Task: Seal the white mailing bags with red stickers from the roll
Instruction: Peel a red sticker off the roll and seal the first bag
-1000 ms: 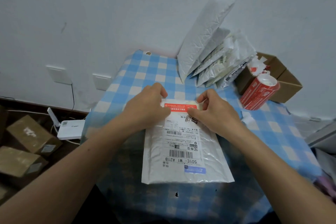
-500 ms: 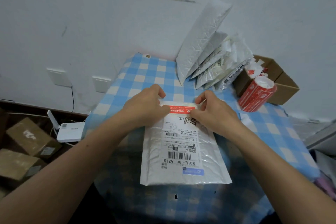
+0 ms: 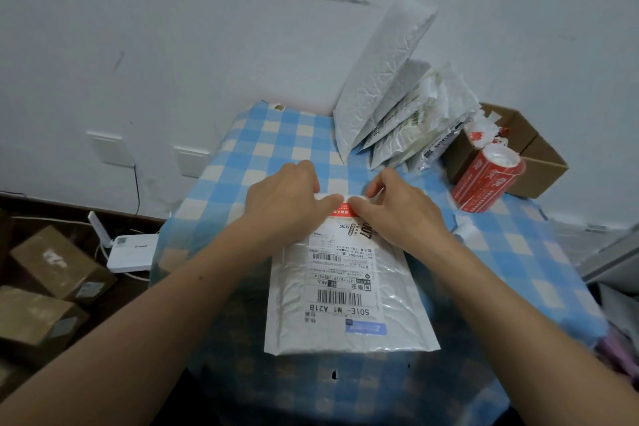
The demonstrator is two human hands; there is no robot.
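A white mailing bag (image 3: 349, 328) with a printed shipping label lies flat on the blue checked tablecloth (image 3: 269, 145) in front of me. A red sticker (image 3: 342, 210) sits across its far edge, mostly covered by my fingers. My left hand (image 3: 287, 201) and my right hand (image 3: 397, 207) both rest on that far edge, thumbs nearly meeting on the sticker and fingers curled over the bag's top. The red sticker roll (image 3: 484, 180) lies on its side at the right of the table, away from both hands.
Several white and clear mailing bags (image 3: 383, 73) lean against the wall at the back. An open cardboard box (image 3: 532, 152) stands behind the roll. Brown boxes (image 3: 52, 263) and a white router (image 3: 131, 249) sit on the floor at left.
Both thumbs have slid inward along the red sticker, so less of it shows. The bag has stayed in place.
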